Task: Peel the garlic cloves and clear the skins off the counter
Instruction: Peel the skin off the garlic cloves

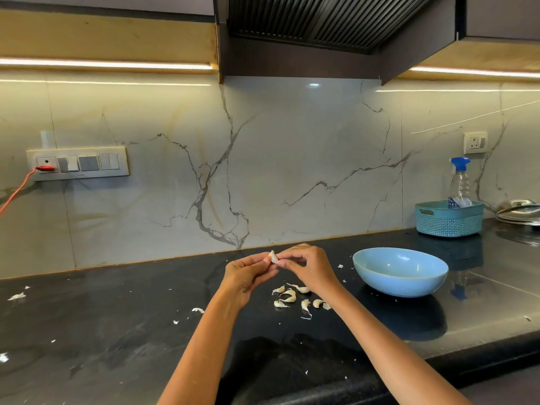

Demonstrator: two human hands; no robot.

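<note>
**Both hands pinching one garlic clove above the counter**

I see the left hand [248, 273] and right hand [306, 266] meeting fingertip to fingertip, both pinching a single garlic clove [273, 257] held up off the black counter [117, 331]. Left fingers are curled in under the clove, thumb on top. Right fingers are bent down over it from the other side. I can't tell how much skin is on this clove.

Just below the hands, near the right wrist, a loose group of garlic cloves [292, 298] lies on the counter, some with thin skin tails trailing off. They look unpeeled or partly peeled; can't say which for each.

Skin scraps [17, 296] are scattered over the counter: far left, a few under the left forearm, some near the bowl, a few at the front edge.

Right of the hands sits a light blue bowl [400, 271], upright, apart from the clove pile. I can't make out anything certain inside it.

Further back right: a teal basket [450, 222] holding a clear spray bottle [460, 182] with blue trigger; its label is too small to read. Beside the basket, a glass lid [518, 211]. On the wall, a switch panel [79, 163] with a red plug [45, 168] at left, a single socket [475, 142] at right. No readable writing anywhere.
</note>
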